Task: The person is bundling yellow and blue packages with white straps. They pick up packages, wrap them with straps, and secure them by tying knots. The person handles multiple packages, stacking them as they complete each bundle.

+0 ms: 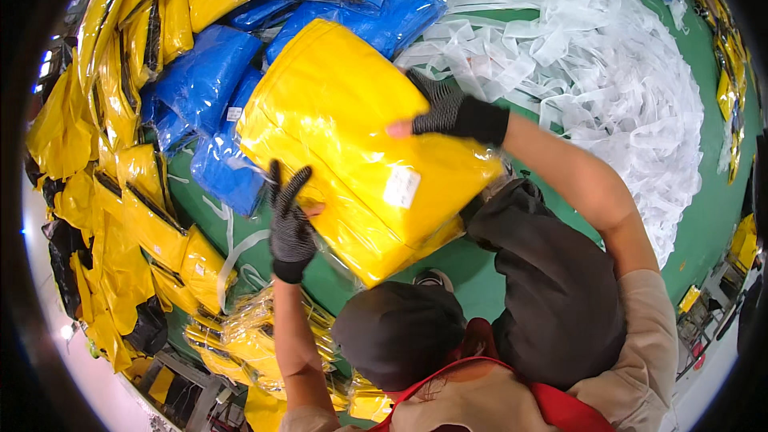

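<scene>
A large folded yellow article in a clear plastic bag (344,136) with a white label (402,187) is held tilted in front of me. My right hand (448,108), in a dark grey glove with bare fingertips showing, grips its upper right edge, the thumb on top and the other fingers partly hidden. Against its lower left edge rests my left hand (292,228), in the same kind of glove, its fingers spread apart and touching the plastic. Just beyond the yellow package lie several blue folded packages (208,72), also in clear plastic.
Yellow bagged packages (136,208) are heaped along the left, with another pile (256,336) near my left forearm. White translucent strips (592,72) form a large tangle at the right on the green floor (472,272). My bent knee (552,272) is close below the package.
</scene>
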A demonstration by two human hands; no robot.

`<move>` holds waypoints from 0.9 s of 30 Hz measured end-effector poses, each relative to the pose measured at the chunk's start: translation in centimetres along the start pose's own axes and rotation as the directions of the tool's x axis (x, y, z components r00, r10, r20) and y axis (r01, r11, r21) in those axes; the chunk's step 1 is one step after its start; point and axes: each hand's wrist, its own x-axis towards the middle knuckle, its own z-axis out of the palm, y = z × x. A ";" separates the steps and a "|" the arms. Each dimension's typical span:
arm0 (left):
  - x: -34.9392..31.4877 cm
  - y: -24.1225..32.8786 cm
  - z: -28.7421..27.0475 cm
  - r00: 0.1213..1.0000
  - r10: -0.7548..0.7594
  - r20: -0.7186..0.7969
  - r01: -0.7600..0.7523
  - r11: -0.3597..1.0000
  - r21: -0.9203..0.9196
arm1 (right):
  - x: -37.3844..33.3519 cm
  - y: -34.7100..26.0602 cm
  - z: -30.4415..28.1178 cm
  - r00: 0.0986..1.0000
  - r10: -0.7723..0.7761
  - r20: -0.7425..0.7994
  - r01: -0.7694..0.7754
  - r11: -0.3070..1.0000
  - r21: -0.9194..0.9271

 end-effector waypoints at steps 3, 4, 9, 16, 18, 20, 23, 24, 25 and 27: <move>-6.1 0.7 5.4 0.892 -0.441 -0.093 0.420 0.888 -0.186 | -2.5 11.4 1.3 0.983 -0.169 -0.075 0.146 0.958 -0.247; -10.0 0.8 6.4 0.905 -0.425 -0.032 0.420 0.902 -0.101 | -3.4 14.2 2.7 0.985 -0.157 -0.068 0.135 0.956 -0.261; -13.4 0.9 10.6 0.982 -0.152 0.111 0.147 0.988 0.056 | -9.2 15.6 3.8 0.996 0.048 -0.080 -0.054 0.995 -0.080; -3.7 2.2 1.7 0.967 -0.169 0.192 0.106 0.948 0.301 | -7.9 13.8 3.9 0.984 0.115 -0.134 -0.150 0.945 -0.289; 2.9 1.8 2.5 0.999 -0.030 0.024 0.021 0.951 0.310 | -6.6 11.2 4.9 0.973 0.198 -0.120 -0.227 0.912 -0.342; 6.5 0.0 5.4 0.985 -0.156 0.067 0.127 0.939 0.321 | -6.0 13.6 4.3 0.998 0.037 -0.047 -0.054 0.887 -0.459; 7.7 -1.8 8.1 0.957 -0.257 0.137 0.199 0.920 0.338 | -5.3 15.1 2.7 0.999 0.043 0.021 -0.026 0.856 -0.517; 8.3 -1.6 8.7 0.967 -0.218 0.131 0.170 0.937 0.306 | -5.8 14.2 2.0 0.996 0.088 0.005 -0.073 0.851 -0.520; 8.2 -1.2 8.6 0.960 -0.249 0.131 0.190 0.918 0.349 | -5.8 13.7 1.8 0.993 0.118 0.020 -0.089 0.843 -0.531; 7.4 -1.5 8.7 0.975 -0.213 0.058 0.178 0.915 0.362 | -5.4 12.7 1.7 0.985 0.161 0.055 -0.104 0.830 -0.549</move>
